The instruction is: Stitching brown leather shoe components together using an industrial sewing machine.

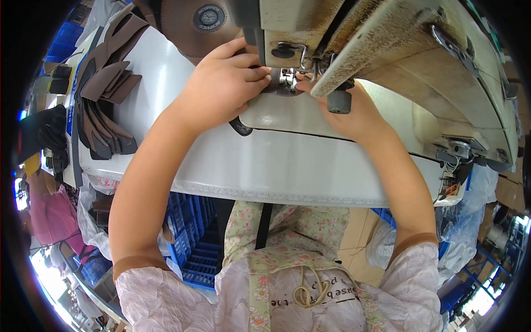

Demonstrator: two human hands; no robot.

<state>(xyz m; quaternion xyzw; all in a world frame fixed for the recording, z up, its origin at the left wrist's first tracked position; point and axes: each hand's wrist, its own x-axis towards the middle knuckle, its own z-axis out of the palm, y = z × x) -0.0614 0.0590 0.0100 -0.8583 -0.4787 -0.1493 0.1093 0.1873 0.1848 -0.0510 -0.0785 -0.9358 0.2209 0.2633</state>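
A: I'm on the head view now, so what's the left grip doing?

B: I see the bare left hand (pixel 221 86) back up, fingers bunched close together, tips at the dark-brown flat leather-like piece (pixel 280 89) by the shiny metal presser foot (pixel 288 78). Pressing or pinching? I can't tell!

A: And the bare right hand (pixel 357 113)?

B: Partly behind the worn cream sewing-machine head (pixel 381 50). I catch fingertips just right of the foot; how far that grip opens, I can't tell.

A: The piece itself?

B: Right at the foot, on the glossy cream machine bed (pixel 310 117), between both hands! Beyond the left hand, a big brown leather-like panel (pixel 180 33) with a round dark badge (pixel 209 18)
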